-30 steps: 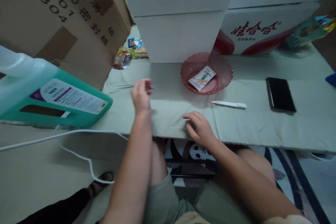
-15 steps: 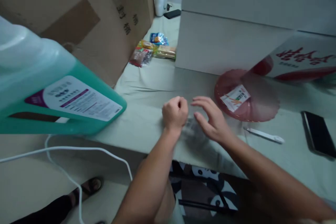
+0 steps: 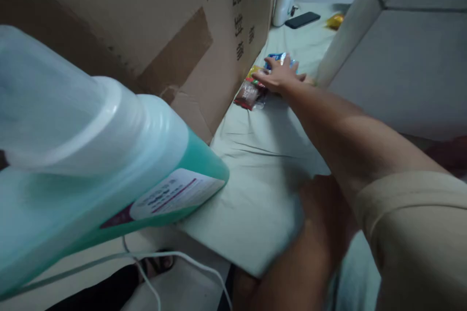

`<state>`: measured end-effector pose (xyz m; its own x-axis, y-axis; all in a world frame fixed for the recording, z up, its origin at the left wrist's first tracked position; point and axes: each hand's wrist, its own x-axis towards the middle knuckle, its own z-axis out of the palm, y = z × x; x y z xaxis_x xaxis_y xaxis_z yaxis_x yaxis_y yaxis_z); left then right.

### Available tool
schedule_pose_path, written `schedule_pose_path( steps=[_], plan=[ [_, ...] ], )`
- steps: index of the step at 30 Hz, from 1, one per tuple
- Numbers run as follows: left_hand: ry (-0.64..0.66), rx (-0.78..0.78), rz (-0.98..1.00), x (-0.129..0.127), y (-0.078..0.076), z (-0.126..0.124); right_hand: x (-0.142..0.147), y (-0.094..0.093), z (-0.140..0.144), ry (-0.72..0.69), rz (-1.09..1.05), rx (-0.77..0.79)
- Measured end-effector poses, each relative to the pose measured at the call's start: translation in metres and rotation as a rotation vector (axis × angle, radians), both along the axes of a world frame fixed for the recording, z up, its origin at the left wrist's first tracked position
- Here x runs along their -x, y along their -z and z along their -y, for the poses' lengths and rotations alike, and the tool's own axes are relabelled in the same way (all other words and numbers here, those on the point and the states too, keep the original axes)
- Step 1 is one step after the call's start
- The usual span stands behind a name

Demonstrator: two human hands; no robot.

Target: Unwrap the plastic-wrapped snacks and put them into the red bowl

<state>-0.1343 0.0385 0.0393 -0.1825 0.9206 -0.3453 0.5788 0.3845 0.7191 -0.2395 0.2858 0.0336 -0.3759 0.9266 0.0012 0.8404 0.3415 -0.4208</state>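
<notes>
My right hand [image 3: 279, 75] is stretched far forward into the gap between the cardboard box [image 3: 164, 19] and the white box [image 3: 412, 68]. Its fingers are spread flat over a small pile of snack packets: a red packet [image 3: 249, 95], a yellow packet [image 3: 255, 70] and a blue packet [image 3: 278, 56]. It touches them without closing on any. My left hand [image 3: 321, 204] is a blur low at the table's near edge, partly under my right arm, and its fingers cannot be made out.
A big green detergent jug [image 3: 109, 170] lies on its side close at the left. The table has a pale cloth [image 3: 262, 155]. A black phone [image 3: 302, 20] and a yellow item [image 3: 334, 21] lie at the back. A white cable [image 3: 175, 257] hangs below.
My right hand has left the table's front and reached far forward onto the snack packets. My view has swung left and closer. The pink plate is out of view.
</notes>
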Motion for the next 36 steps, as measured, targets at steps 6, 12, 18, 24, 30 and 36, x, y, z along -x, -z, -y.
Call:
schedule_pose_path(
  steps=[6,12,18,24,30,36],
  plan=[
    [0.076,0.076,0.009,0.021,-0.007,0.001,-0.006,0.018,-0.014,-0.072,0.122,0.008],
    [-0.198,-0.130,0.097,0.020,-0.006,0.009,-0.025,0.012,0.014,-0.237,0.183,-0.012],
    [-0.401,-0.579,0.183,0.024,0.000,0.018,-0.034,0.007,0.082,-0.277,0.285,-0.076],
    [-0.489,-0.887,0.335,0.024,-0.003,0.021,-0.052,-0.013,0.138,-0.388,0.386,-0.040],
    [-0.508,-0.846,0.458,0.020,-0.004,0.017,-0.041,-0.007,0.062,-0.374,0.137,-0.229],
    [-0.488,-0.830,0.466,0.027,-0.004,0.008,-0.020,0.025,-0.041,-0.106,0.111,-0.157]
  ],
)
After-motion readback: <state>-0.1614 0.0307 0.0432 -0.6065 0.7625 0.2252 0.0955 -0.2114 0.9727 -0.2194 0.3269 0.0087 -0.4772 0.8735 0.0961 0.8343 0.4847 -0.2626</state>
